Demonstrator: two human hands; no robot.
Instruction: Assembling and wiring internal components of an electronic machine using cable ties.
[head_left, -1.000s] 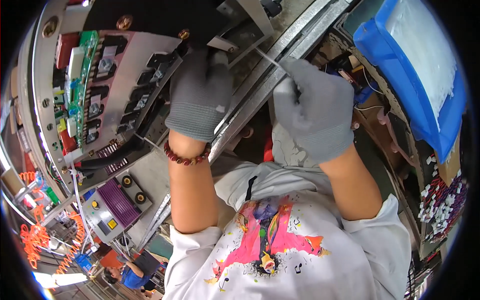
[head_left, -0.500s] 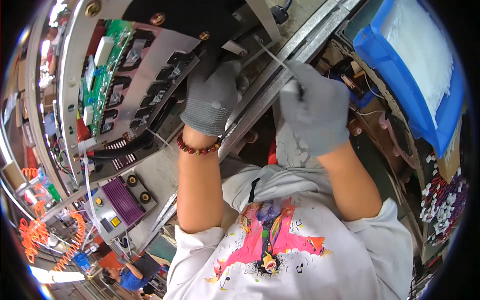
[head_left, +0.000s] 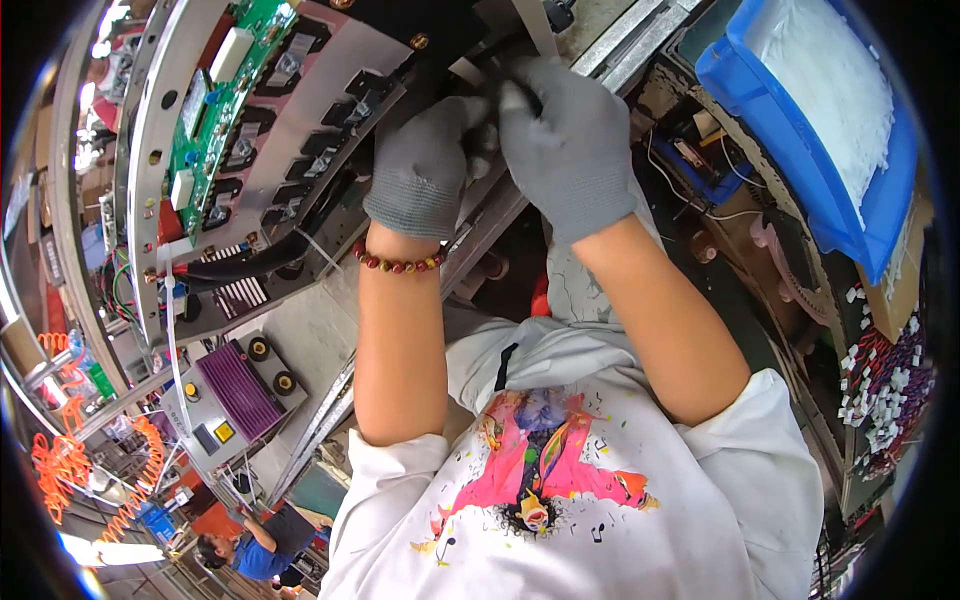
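Observation:
In grey knit gloves, both my hands work close together at the lower right edge of an open metal unit point(head_left: 335, 75). My left hand point(head_left: 422, 165) is curled beside the dark end of the unit, its fingertips partly in shadow. Just right of it, my right hand point(head_left: 568, 140) is closed, with thumb and fingers drawn together near a dark gap. What either hand grips is hidden by the gloves and shadow. The unit carries a green circuit board point(head_left: 208, 135), black-mounted components and a thick black cable point(head_left: 275, 268) with a pale cable tie point(head_left: 323, 250) around it.
A blue bin point(head_left: 785, 130) heaped with white material stands at the right. Below it hang wires with white connectors point(head_left: 885, 405). A box with purple fins point(head_left: 240, 390) sits at lower left, near orange coiled hoses point(head_left: 135, 480). Another person point(head_left: 262, 545) is farther off.
My right hand has moved left and away from me, up beside my left hand. The white strip it was pulling no longer shows. My left hand has barely shifted.

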